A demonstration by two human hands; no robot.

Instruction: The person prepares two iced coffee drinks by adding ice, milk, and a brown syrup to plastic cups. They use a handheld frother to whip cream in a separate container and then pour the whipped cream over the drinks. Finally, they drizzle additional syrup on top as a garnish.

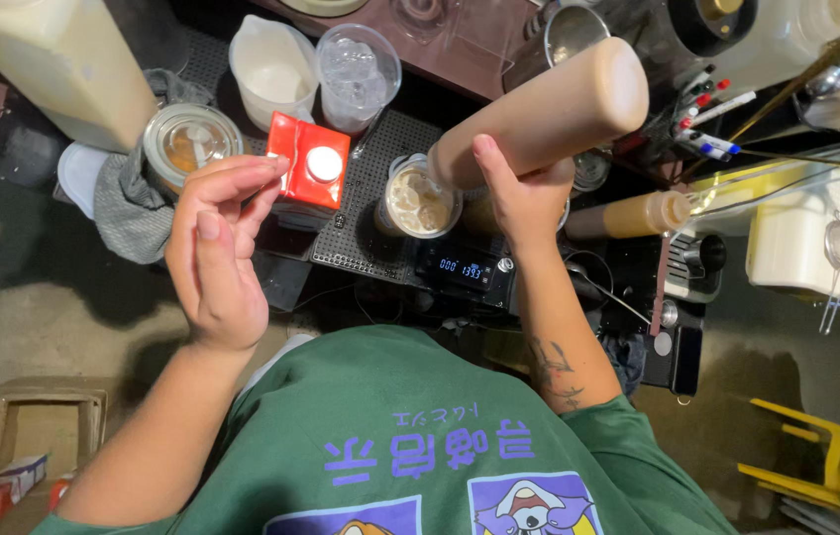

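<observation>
Right hand fingers clamping a tan squeeze bottle, tilting it nozzle-down over an iced cup beside a digital scale, left hand hovering empty with fingers loosely curled near a red carton, crowded dark counter, cardboard box sitting on the floor below.

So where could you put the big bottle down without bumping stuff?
The perforated black mat shows a bare patch between the red carton and the iced cup. Everywhere behind is packed: glass jar, white pitcher, ice cup. The right hand grips the tan bottle; the left hand is empty.
</observation>
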